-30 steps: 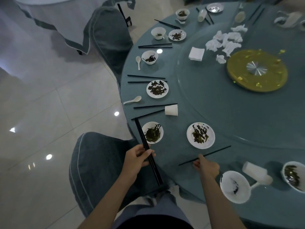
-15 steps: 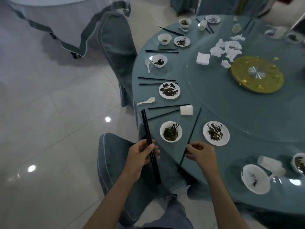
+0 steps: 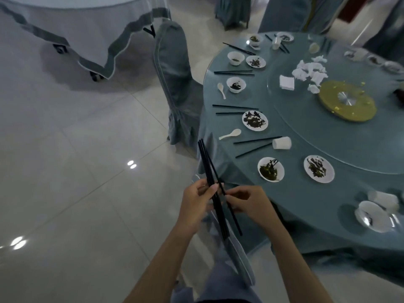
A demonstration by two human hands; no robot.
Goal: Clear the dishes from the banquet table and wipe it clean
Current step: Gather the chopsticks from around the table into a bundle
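Chopsticks (image 3: 206, 167), black and gathered in a bundle, stand nearly upright in the person's left hand (image 3: 194, 206). Its fingers and thumb are curled round them about halfway along. The bundle is held off the tabletop (image 3: 306, 204), just outside its near edge and over the tiled floor (image 3: 87, 171).

The right hand (image 3: 253, 204), close beside the left, pinches a single chopstick (image 3: 235, 221) between thumb and fingertips. That stick's upper end meets the bundle and its lower end splays away to the right.

On the blue cloth nearest the hands sit a white bowl of dark greens (image 3: 270, 169) and a small plate of scraps (image 3: 318, 169). Beyond them a white cup (image 3: 282, 142) lies on its side, with two loose chopsticks (image 3: 258, 140) pointing away from it toward the edge. A white spoon (image 3: 230, 134) lies near them, by another soiled plate (image 3: 255, 120).

Further in, crumpled napkins (image 3: 310, 71) lie next to a yellow disc (image 3: 347, 103) on the glass turntable. A covered chair (image 3: 175, 84) stands at the far rim.
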